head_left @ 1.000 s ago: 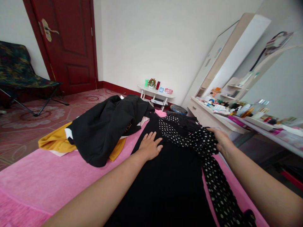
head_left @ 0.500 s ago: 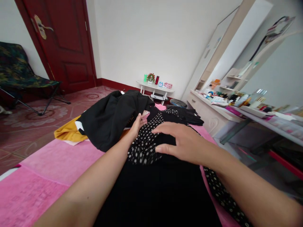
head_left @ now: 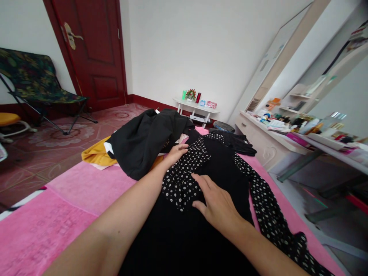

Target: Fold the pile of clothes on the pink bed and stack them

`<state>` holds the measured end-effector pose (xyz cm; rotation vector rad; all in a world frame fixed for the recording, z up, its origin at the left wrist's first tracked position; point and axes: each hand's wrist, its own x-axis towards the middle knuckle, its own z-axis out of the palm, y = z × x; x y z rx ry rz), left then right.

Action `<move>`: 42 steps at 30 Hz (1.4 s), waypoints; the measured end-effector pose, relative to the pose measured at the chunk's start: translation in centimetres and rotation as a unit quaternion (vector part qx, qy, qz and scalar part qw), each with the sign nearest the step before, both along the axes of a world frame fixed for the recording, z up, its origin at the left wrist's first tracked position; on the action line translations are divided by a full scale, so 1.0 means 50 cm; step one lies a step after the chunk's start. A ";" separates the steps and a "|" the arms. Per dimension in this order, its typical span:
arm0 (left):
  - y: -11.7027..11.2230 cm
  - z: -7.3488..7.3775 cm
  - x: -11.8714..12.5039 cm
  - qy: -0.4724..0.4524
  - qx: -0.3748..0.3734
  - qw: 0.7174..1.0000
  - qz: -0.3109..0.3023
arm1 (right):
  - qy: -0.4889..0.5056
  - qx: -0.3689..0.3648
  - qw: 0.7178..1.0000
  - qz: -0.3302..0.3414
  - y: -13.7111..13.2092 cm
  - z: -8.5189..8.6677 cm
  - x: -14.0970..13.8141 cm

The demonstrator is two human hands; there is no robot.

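A black dress with white-dotted sleeves (head_left: pixel 227 161) lies spread over a pink bedcover (head_left: pixel 94 188). Its left-side dotted sleeve (head_left: pixel 184 184) is folded in across the body, while the right-side dotted sleeve (head_left: pixel 270 203) stretches out toward the lower right. My left hand (head_left: pixel 176 154) rests at the outer edge of the folded sleeve, fingers extended and open. Over the black body, beside the sleeve's cuff end, my right hand (head_left: pixel 215 197) is open with thumb and fingers apart; whether it touches the cloth I cannot tell.
Heaped left of the dress are a black garment (head_left: pixel 143 142) and a mustard-yellow one (head_left: pixel 96 151). More dark clothing (head_left: pixel 241 143) lies at the far end. A cluttered dressing table (head_left: pixel 276 134) stands on the right, a folding chair (head_left: pixel 43 84) on the left, a small white table (head_left: pixel 198 105) by the wall.
My right hand has lowered toward the dress, moving closer to me. The folded sleeve lies flatter and more spread. The camera view has shifted slightly left.
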<state>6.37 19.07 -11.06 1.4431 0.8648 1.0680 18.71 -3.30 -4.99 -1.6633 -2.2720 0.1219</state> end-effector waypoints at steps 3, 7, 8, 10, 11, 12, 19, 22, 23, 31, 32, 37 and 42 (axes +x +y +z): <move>0.000 0.001 -0.001 0.013 0.008 1.000 -0.001 | -0.002 0.018 1.000 -0.005 0.010 0.015 -0.012; -0.003 0.008 -0.002 0.021 0.009 1.000 -0.004 | 0.263 -0.114 0.952 -0.106 -0.003 0.064 -0.023; -0.004 0.010 -0.002 0.021 0.008 1.000 -0.005 | 0.353 -0.178 0.911 -0.116 -0.014 0.076 -0.029; -0.006 0.013 -0.001 0.020 0.005 1.000 -0.005 | 0.472 -0.320 0.817 -0.087 -0.039 0.093 -0.042; -0.008 0.014 -0.001 0.019 0.003 1.000 -0.004 | 0.486 -0.387 0.782 -0.055 -0.048 0.096 -0.046; -0.009 0.014 0.000 0.018 0.003 1.000 -0.003 | 0.476 -0.439 0.762 -0.022 -0.053 0.094 -0.046; -0.015 0.001 0.014 0.024 0.041 0.999 0.009 | 0.367 -0.194 0.900 -0.134 0.101 0.025 0.072; -0.018 -0.003 0.023 0.030 0.075 0.997 0.013 | 0.435 -0.138 0.855 -0.248 0.188 -0.005 0.119; -0.021 -0.003 0.025 0.032 0.085 0.996 0.012 | 0.454 -0.142 0.838 -0.268 0.210 -0.015 0.127; -0.045 0.018 0.021 0.028 0.138 0.990 0.000 | 0.153 0.051 0.941 -0.296 0.290 -0.085 0.190; -0.047 0.020 0.021 0.032 0.140 0.990 0.001 | 0.125 0.069 0.941 -0.307 0.294 -0.089 0.207; -0.058 0.020 0.028 0.086 0.177 0.980 -0.031 | 0.171 0.046 0.927 -0.330 0.334 -0.091 0.273; -0.083 0.032 0.026 0.202 0.338 0.918 -0.051 | 0.183 0.064 0.949 -0.248 0.406 -0.060 0.237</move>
